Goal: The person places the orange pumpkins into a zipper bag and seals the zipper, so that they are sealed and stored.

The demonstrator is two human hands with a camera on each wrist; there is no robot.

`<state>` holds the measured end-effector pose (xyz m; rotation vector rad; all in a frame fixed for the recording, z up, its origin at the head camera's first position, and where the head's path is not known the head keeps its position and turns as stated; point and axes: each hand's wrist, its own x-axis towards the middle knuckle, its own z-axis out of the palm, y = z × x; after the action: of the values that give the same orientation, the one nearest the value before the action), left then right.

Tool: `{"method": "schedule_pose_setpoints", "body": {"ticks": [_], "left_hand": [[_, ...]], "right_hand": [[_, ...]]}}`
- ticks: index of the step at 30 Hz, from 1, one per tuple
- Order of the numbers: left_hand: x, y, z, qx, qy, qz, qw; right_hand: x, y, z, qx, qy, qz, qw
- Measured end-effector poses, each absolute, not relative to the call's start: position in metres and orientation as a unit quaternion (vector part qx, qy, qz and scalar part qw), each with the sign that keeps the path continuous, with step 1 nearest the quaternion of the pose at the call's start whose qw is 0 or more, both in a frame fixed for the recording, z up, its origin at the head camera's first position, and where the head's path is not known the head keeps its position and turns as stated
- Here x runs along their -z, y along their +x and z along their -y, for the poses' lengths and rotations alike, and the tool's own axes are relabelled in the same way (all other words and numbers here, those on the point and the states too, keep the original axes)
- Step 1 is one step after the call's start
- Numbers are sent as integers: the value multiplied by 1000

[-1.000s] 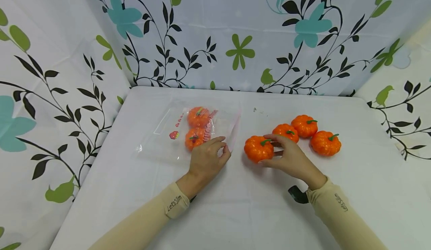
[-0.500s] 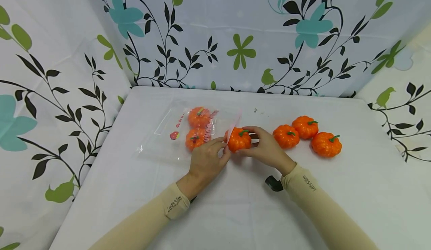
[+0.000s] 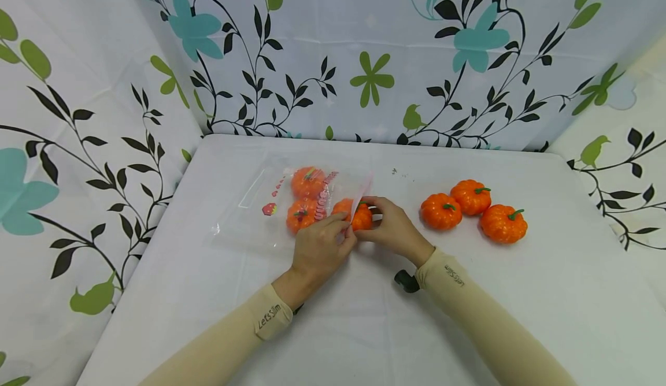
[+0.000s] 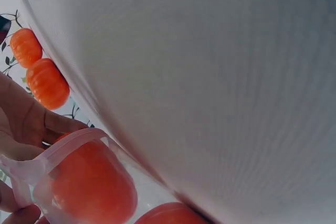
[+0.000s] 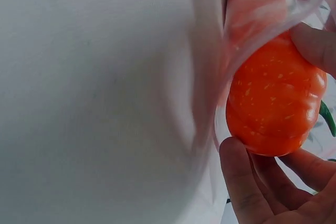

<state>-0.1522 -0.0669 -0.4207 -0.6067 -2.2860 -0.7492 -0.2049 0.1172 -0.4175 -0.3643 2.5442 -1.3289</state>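
White tabletop (image 3: 364, 328), floral curtain walls (image 3: 333, 56), three loose pumpkins (image 3: 473, 210)

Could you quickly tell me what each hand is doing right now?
Left hand: pinches the bag mouth open.
Right hand: grips a pumpkin, halfway into the bag.
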Motion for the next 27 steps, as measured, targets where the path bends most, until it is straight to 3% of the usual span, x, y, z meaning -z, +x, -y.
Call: {"method": "schedule_pose_setpoints", "body": {"ticks": [11,27], "left_hand": [[422,-152,66,296,-242,857,345],[424,-151,65,298,-239,859,341]], "right_hand": [[422,-210,-93,466,-145,-866,111],[428,-210,-93,501,-148,-838,156]]}}
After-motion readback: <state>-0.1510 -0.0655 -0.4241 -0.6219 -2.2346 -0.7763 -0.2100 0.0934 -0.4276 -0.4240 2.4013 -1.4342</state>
